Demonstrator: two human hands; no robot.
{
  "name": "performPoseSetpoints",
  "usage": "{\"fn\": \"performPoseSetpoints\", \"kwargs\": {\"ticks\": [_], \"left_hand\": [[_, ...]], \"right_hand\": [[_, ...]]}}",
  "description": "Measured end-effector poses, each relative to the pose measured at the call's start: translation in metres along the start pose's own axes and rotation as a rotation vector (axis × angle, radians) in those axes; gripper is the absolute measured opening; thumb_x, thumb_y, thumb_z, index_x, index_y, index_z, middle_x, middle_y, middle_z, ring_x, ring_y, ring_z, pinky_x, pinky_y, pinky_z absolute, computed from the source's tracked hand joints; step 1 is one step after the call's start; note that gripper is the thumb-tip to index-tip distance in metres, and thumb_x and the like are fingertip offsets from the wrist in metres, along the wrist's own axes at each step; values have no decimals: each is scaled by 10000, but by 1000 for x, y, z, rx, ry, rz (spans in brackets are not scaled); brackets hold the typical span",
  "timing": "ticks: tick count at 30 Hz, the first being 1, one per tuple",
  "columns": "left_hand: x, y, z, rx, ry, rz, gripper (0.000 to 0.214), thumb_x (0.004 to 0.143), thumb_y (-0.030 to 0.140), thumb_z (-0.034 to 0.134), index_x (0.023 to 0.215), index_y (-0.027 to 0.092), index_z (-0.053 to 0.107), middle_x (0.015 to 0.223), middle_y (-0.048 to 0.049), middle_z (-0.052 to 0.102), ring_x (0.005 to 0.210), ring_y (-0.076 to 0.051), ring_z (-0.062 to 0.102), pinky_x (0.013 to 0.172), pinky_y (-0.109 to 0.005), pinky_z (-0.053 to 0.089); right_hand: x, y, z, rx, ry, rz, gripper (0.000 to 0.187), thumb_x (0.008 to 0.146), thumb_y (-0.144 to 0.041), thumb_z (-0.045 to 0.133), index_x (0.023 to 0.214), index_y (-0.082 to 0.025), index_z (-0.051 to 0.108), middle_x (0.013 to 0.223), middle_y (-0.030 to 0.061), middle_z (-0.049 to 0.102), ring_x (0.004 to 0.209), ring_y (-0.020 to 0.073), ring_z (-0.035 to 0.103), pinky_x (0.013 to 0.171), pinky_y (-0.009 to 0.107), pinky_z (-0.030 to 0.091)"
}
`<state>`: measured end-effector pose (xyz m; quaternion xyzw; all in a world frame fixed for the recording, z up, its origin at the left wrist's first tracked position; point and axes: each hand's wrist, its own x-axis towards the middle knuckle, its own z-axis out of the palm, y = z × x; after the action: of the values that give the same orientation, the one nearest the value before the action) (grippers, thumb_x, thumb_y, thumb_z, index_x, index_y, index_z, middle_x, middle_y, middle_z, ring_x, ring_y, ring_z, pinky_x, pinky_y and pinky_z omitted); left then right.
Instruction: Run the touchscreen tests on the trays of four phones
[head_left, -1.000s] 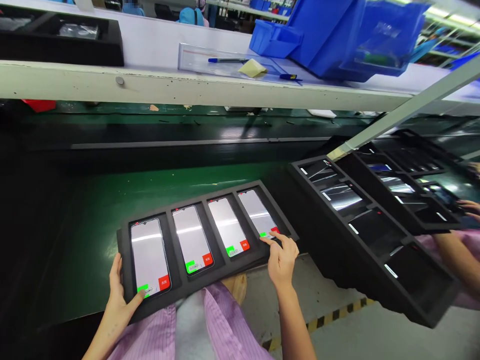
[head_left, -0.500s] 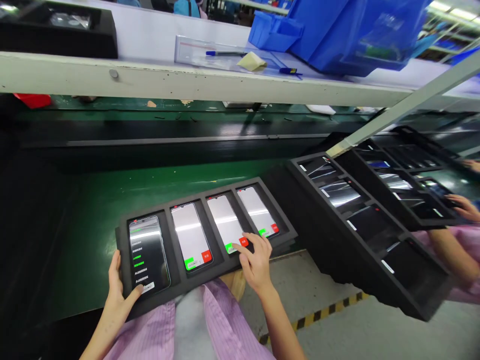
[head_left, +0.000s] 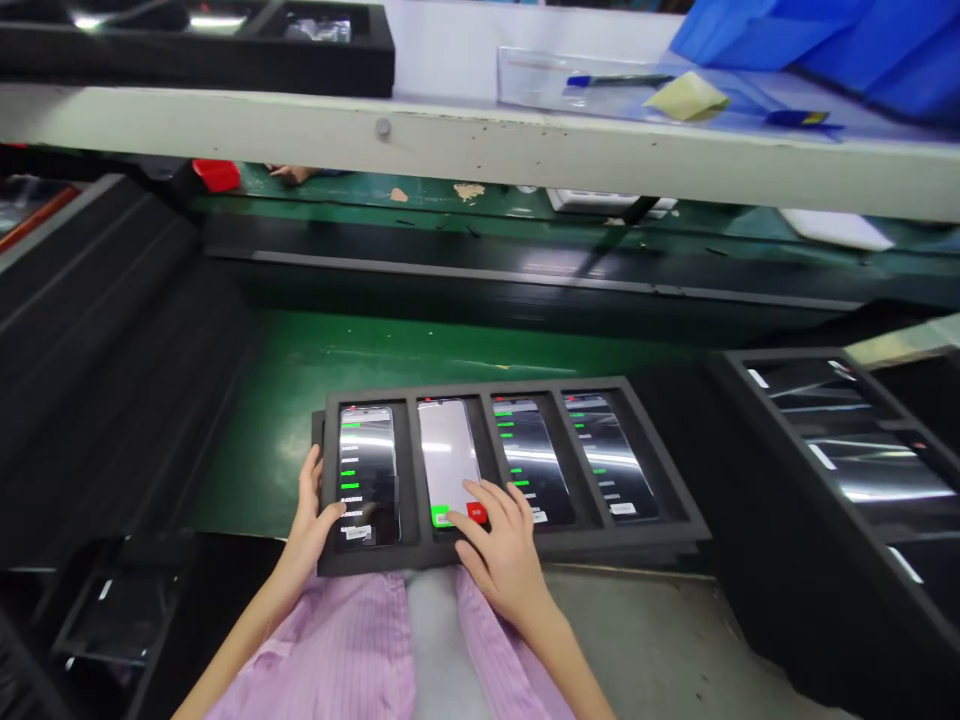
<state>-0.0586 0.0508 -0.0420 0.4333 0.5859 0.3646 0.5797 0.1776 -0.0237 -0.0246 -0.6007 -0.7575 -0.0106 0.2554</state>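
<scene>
Place: electronics factory or workshop. Green worktop (head_left: 300,345) is running beneath a white shelf (head_left: 450,145); black foam tray (head_left: 600,540), near centre, is holding four lit phones (head_left: 446,440); further device trays (head_left: 712,450) are standing right; blue plastic containers (head_left: 892,60) are occupying the shelf, far right.

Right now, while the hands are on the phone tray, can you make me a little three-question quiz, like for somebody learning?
1. Counting from the left, where in the held tray is the white-screened phone? a) first b) second c) fourth
2. Fill in: the ____ hand is over the lower part of that phone.
3. True or false: the left hand holds the left end of the tray.

Key: 1. b) second. 2. right hand. 3. True.
</scene>
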Motion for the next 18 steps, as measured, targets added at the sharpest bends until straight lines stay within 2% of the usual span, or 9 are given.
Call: {"fn": "performPoseSetpoints", "kwargs": {"ticks": [4, 9, 18], "left_hand": [[1, 4, 1, -48, -20, -20, 881, 661, 259, 530, 1423, 247, 89, 1394, -100, 385, 1282, -270, 387, 1070, -446, 293], [0, 9, 1, -80, -61, -33, 965, 580, 212, 517, 1424, 204, 50, 1421, -118, 342, 1300, -263, 352, 1071, -420, 289], [-2, 0, 0, -108, -86, -23, 950, 581, 182, 481, 1425, 285, 55, 1434, -57, 319, 1301, -256, 340, 1065, -419, 292]], "right_hand": [[-2, 14, -1, -39, 85, 13, 307, 897, -247, 343, 889, -250, 649, 1098, 59, 579, 1067, 218, 475, 982, 453, 293], [-4, 22, 5, -33, 117, 48, 286, 893, -217, 352, 866, -226, 636, 980, 58, 584, 951, 198, 509, 956, 442, 321], [-2, 19, 7, 12, 148, 41, 264, 904, -179, 350, 888, -202, 613, 892, 44, 564, 854, 167, 514, 930, 423, 322]]}}
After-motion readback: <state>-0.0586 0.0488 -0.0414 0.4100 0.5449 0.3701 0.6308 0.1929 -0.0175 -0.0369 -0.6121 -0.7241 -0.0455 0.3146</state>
